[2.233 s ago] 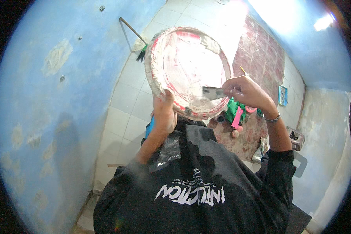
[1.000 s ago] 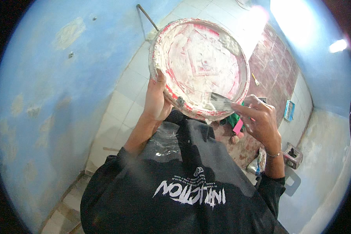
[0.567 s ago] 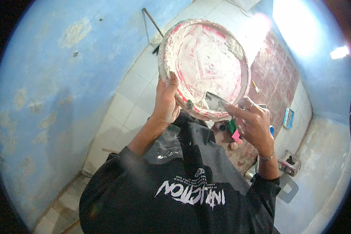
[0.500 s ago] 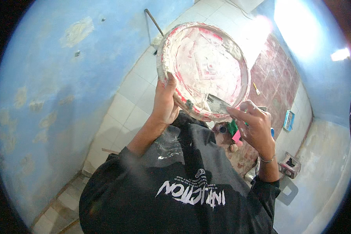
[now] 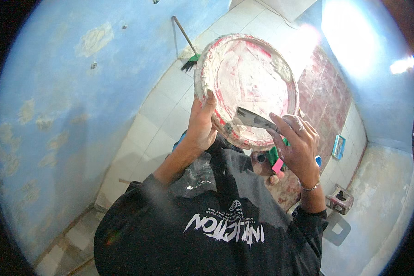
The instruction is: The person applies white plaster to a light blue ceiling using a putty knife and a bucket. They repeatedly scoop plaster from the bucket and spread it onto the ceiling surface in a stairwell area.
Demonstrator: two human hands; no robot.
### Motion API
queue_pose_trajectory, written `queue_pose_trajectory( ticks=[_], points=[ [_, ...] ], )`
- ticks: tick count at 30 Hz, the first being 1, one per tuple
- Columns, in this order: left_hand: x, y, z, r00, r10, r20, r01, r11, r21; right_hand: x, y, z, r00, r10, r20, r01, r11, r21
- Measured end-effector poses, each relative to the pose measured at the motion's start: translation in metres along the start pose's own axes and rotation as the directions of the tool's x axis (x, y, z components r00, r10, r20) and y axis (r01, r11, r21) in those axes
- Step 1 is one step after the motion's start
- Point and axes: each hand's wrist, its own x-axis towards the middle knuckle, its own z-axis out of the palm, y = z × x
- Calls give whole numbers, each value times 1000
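A round, shallow lid (image 5: 247, 78) crusted with white paste, with red showing through, is held tilted up above my black shirt (image 5: 216, 193). Closed on its left rim is my left hand (image 5: 200, 123), thumb on the front edge. My right hand (image 5: 296, 145), smeared with white, grips a metal putty knife (image 5: 250, 117). The blade lies across the lower inside of the lid, over the paste.
A green broom (image 5: 190, 60) leans on the blue wall (image 5: 60, 87) at left. Tiled floor (image 5: 154, 119) runs behind the lid. Beyond my right hand lie a pink object (image 5: 277, 165), a blue tray (image 5: 338, 146) and a dirty stool (image 5: 339, 198).
The lid and my left hand have moved a little right and down in view. My right hand has turned, and the knife blade has shifted left along the lid, lying at a shallower slant.
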Motion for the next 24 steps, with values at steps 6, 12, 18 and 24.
queue_pose_trajectory(
  ticks=[6,12,18,24],
  points=[
    [-9,-14,8,999,32,-11,-33,998,-57,-15,-4,-12,1000,-9,-30,8,1000,-10],
    [-14,-20,8,997,55,-56,-58,997,-53,-39,1,-8,998,34,-57,-35,999,-9],
    [-11,-16,7,997,76,-22,-78,994,-71,-35,0,-4,997,68,-44,-66,997,45],
    [-10,-11,6,998,55,-19,-56,996,-68,-37,2,-1,989,122,-80,-114,988,99]
  ],
)
